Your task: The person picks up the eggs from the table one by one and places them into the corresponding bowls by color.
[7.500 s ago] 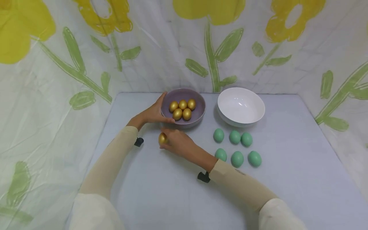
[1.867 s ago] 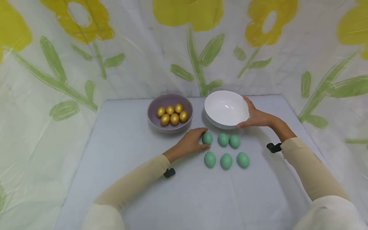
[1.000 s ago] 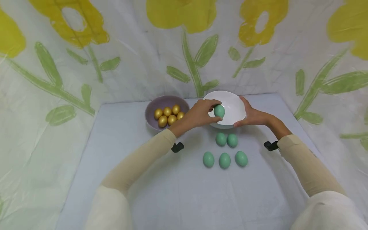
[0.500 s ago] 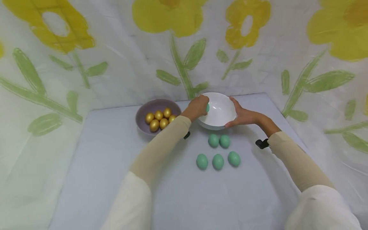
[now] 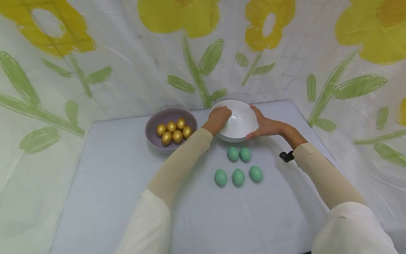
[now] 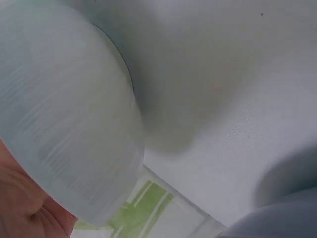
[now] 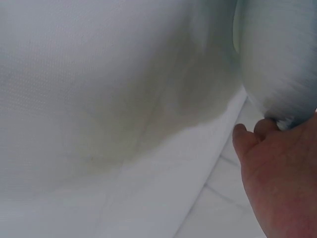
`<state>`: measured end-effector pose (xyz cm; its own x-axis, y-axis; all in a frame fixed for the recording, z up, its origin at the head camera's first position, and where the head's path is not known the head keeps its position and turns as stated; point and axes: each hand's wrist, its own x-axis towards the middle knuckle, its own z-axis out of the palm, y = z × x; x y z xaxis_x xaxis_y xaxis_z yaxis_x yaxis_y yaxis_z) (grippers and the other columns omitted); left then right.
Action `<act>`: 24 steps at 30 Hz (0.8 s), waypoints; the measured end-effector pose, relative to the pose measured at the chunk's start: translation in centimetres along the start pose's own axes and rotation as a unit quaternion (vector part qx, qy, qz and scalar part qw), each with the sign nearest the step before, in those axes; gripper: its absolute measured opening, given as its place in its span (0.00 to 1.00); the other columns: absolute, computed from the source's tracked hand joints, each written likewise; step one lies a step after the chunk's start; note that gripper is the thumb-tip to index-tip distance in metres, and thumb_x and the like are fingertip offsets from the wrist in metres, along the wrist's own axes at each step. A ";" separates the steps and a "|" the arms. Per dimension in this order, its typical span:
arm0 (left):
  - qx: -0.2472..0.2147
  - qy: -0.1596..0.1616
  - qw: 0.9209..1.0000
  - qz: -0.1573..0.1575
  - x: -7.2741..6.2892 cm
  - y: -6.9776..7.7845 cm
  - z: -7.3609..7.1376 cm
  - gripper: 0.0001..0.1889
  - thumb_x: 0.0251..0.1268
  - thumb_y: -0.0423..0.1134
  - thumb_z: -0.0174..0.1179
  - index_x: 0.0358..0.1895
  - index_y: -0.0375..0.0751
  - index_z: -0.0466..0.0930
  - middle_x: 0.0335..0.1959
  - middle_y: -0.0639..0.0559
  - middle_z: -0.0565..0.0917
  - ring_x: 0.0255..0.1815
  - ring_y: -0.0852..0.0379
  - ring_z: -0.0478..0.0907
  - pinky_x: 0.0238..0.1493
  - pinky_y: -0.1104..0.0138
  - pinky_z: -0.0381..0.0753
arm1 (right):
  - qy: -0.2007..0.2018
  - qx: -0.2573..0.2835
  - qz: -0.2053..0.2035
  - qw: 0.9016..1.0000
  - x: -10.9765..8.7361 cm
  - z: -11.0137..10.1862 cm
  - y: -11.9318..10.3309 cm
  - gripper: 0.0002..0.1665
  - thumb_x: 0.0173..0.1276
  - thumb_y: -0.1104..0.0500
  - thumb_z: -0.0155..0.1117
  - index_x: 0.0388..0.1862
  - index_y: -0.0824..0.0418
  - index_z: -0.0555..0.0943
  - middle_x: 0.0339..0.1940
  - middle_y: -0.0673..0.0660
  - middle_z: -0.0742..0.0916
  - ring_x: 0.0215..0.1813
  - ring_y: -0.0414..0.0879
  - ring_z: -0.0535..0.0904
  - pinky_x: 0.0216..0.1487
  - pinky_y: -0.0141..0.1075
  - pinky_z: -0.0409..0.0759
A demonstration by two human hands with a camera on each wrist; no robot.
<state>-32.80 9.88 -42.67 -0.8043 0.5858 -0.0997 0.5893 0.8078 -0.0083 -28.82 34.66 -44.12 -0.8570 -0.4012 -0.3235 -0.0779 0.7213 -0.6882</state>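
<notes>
My left hand (image 5: 219, 118) reaches down inside the white bowl (image 5: 242, 123), its fingers on a green egg (image 5: 226, 122) of which only a sliver shows. My right hand (image 5: 268, 127) holds the same bowl by its right side, thumb at the front and fingers toward the back. In the left wrist view, the bowl's outer wall (image 6: 69, 114) hides most of the left hand (image 6: 25, 198). The right wrist view has the right palm (image 7: 282, 173) against the bowl's outside (image 7: 282, 54). In front of the bowl lie several green eggs (image 5: 238, 177) in two rows.
A purple bowl (image 5: 150, 135) with several gold eggs (image 5: 177, 136) stands left of the white one, beside my left forearm. The pale table (image 5: 111, 197) ends at the back against a flower-painted curtain (image 5: 127, 67).
My left hand has taken a green egg from the back row, carried it over the white bowl and lowered it inside. Earlier, the right hand moved from the gold eggs to the white bowl.
</notes>
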 end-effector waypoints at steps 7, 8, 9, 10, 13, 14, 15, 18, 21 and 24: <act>0.008 -0.005 1.000 0.001 -0.2 0.1 0.1 0.13 0.77 0.32 0.62 0.59 0.45 0.85 0.56 0.48 0.86 0.55 0.52 0.85 0.57 0.61 0.85 | 0.000 0.004 -0.002 1.000 0.1 0.0 0.1 0.87 0.58 0.42 0.85 0.86 0.47 0.21 0.87 0.65 0.45 0.84 0.63 0.49 0.82 0.64 0.52; 0.009 -0.008 1.000 0.000 -0.2 0.1 0.1 0.13 0.77 0.32 0.63 0.59 0.45 0.85 0.56 0.48 0.86 0.55 0.52 0.85 0.57 0.61 0.85 | -0.001 0.004 -0.004 1.000 0.1 0.0 0.2 0.87 0.58 0.42 0.85 0.86 0.47 0.21 0.87 0.65 0.45 0.84 0.63 0.49 0.81 0.64 0.52; 0.010 -0.011 1.000 -0.001 -0.2 0.1 0.1 0.14 0.76 0.32 0.64 0.60 0.45 0.85 0.57 0.48 0.86 0.56 0.52 0.85 0.57 0.61 0.85 | -0.002 0.005 -0.004 1.000 0.2 0.0 0.2 0.87 0.58 0.42 0.85 0.86 0.47 0.21 0.87 0.64 0.46 0.84 0.62 0.49 0.81 0.64 0.52; 0.009 -0.013 1.000 -0.003 -0.2 0.1 0.1 0.14 0.76 0.32 0.64 0.60 0.45 0.84 0.57 0.48 0.86 0.56 0.52 0.84 0.58 0.62 0.85 | -0.002 0.006 -0.006 1.000 0.2 0.0 0.2 0.87 0.58 0.43 0.85 0.86 0.47 0.21 0.87 0.64 0.46 0.84 0.63 0.49 0.81 0.64 0.52; -0.005 -0.023 1.000 -0.011 -0.3 0.1 0.1 0.15 0.75 0.34 0.67 0.61 0.45 0.84 0.57 0.49 0.85 0.56 0.53 0.83 0.58 0.62 0.84 | -0.005 0.006 -0.009 1.000 0.2 0.0 0.2 0.87 0.58 0.43 0.85 0.86 0.47 0.21 0.87 0.65 0.46 0.84 0.63 0.49 0.81 0.65 0.51; -0.013 -0.027 0.999 -0.014 -0.4 0.0 0.1 0.15 0.75 0.35 0.67 0.61 0.45 0.83 0.57 0.49 0.85 0.56 0.54 0.83 0.58 0.63 0.84 | -0.005 0.006 -0.008 1.000 0.2 0.0 0.2 0.87 0.58 0.43 0.85 0.86 0.47 0.21 0.87 0.65 0.46 0.84 0.63 0.49 0.81 0.65 0.51; -0.024 -0.029 0.999 -0.016 -0.5 0.0 0.0 0.15 0.75 0.36 0.67 0.61 0.45 0.83 0.57 0.49 0.85 0.57 0.54 0.82 0.58 0.63 0.83 | -0.004 0.007 -0.008 1.000 0.2 0.1 0.2 0.87 0.58 0.43 0.85 0.86 0.47 0.21 0.87 0.65 0.46 0.84 0.63 0.48 0.82 0.64 0.50; -0.057 -0.031 0.998 -0.011 -1.0 -0.2 -0.6 0.16 0.77 0.40 0.65 0.63 0.44 0.81 0.57 0.49 0.83 0.58 0.54 0.81 0.59 0.62 0.81 | -0.004 0.007 -0.005 1.000 0.1 0.1 0.1 0.87 0.58 0.43 0.85 0.85 0.47 0.20 0.87 0.65 0.45 0.85 0.63 0.48 0.82 0.64 0.50; -0.088 -0.015 0.996 0.019 -2.2 -0.3 -1.4 0.22 0.81 0.46 0.61 0.71 0.42 0.77 0.63 0.48 0.83 0.65 0.50 0.78 0.65 0.60 0.78 | -0.006 0.006 -0.004 1.000 0.1 0.0 0.0 0.87 0.58 0.43 0.85 0.85 0.47 0.20 0.87 0.65 0.45 0.85 0.63 0.47 0.82 0.65 0.50; -0.133 0.014 0.989 0.061 -4.1 -0.5 -2.2 0.28 0.83 0.50 0.57 0.77 0.38 0.71 0.71 0.44 0.80 0.72 0.45 0.75 0.72 0.57 0.74 | -0.006 0.001 -0.007 1.000 0.0 -0.3 -0.1 0.86 0.59 0.42 0.84 0.86 0.47 0.21 0.87 0.65 0.44 0.85 0.63 0.47 0.81 0.65 0.50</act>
<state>-30.00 7.21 -40.09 -0.7325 0.6783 -0.0569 0.6439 0.7176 0.2653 -28.91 34.74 -43.83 -0.8496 -0.4176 -0.3220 -0.0882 0.7146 -0.6940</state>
